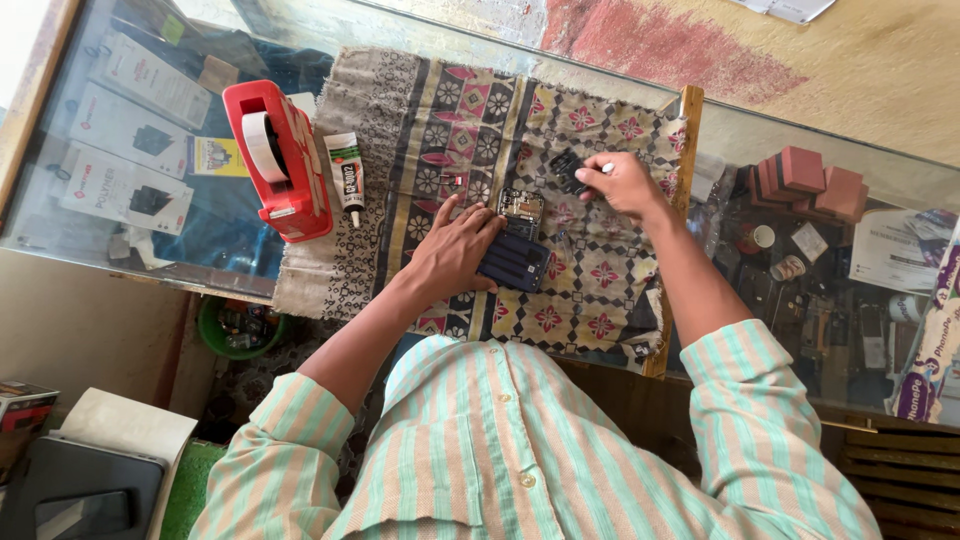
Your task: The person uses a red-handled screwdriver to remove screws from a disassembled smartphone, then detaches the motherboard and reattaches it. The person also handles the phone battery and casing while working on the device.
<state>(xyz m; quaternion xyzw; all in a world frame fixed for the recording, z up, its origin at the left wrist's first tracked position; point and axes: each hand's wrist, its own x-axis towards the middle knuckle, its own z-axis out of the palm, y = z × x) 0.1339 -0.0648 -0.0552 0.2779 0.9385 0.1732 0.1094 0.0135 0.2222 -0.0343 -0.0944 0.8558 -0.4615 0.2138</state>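
An opened dark phone lies on a patterned cloth spread over a glass counter. My left hand rests flat on the cloth with its fingers touching the phone's left side, steadying it. My right hand is closed on a small black part just above and right of the phone. A thin white tip shows between its fingers.
A red tape dispenser and a glue tube lie at the cloth's left edge. Boxes sit under the glass counter at left; pink blocks and small items at right. A wooden divider runs beside my right hand.
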